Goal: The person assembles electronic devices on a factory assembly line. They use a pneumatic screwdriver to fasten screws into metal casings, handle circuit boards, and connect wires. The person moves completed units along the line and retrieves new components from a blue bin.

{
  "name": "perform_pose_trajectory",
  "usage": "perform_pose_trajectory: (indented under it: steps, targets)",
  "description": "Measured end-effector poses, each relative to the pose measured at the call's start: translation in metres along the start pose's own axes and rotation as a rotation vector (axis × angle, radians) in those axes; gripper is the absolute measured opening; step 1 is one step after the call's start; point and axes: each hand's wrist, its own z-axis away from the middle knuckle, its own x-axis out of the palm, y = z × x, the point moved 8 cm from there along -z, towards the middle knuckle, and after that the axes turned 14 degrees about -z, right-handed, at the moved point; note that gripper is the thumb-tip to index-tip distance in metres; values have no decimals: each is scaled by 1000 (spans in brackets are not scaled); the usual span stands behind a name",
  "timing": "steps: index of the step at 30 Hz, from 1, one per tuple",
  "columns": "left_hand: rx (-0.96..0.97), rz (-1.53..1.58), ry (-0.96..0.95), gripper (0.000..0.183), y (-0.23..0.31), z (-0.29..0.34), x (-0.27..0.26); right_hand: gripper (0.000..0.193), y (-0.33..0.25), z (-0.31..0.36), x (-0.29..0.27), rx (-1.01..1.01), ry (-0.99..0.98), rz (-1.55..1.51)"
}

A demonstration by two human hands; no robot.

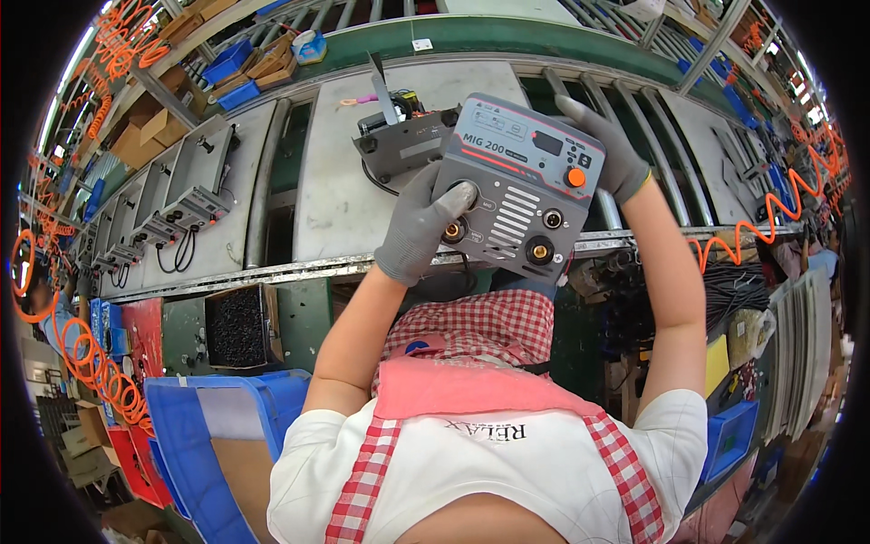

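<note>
Both my hands wear grey gloves and hold a grey welding machine front panel (pixel 515 210), raised and tilted over the near edge of the conveyor. It carries a dark display, an orange knob, vent slots and round brass-centred sockets. My left hand (pixel 421 222) grips its left edge, thumb pressed on the face beside a socket. Around the upper right edge my right hand (pixel 609 145) is closed, fingers partly behind it. Just behind and left of the panel, an opened chassis (pixel 403 143) with an upright metal plate and wiring sits on a pale board (pixel 349 218).
More grey chassis units (pixel 186 213) stand in a row at the left. Metal rollers (pixel 662 145) run along the right. Below the line are a box of small black parts (pixel 237 328), a blue bin (pixel 168 399) and bundled black cables (pixel 734 288). Orange coiled hoses (pixel 91 363) hang at the sides.
</note>
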Motion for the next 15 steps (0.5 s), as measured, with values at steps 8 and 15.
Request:
perform_pose_trajectory:
  steps: [8,15]
  targets:
    - [-39,135,-21,57,-21,5,-1,51,71,9,-68,-428,-95,299]
    - [-35,247,73,57,-10,14,-7,77,97,33,-22,-207,66,-57]
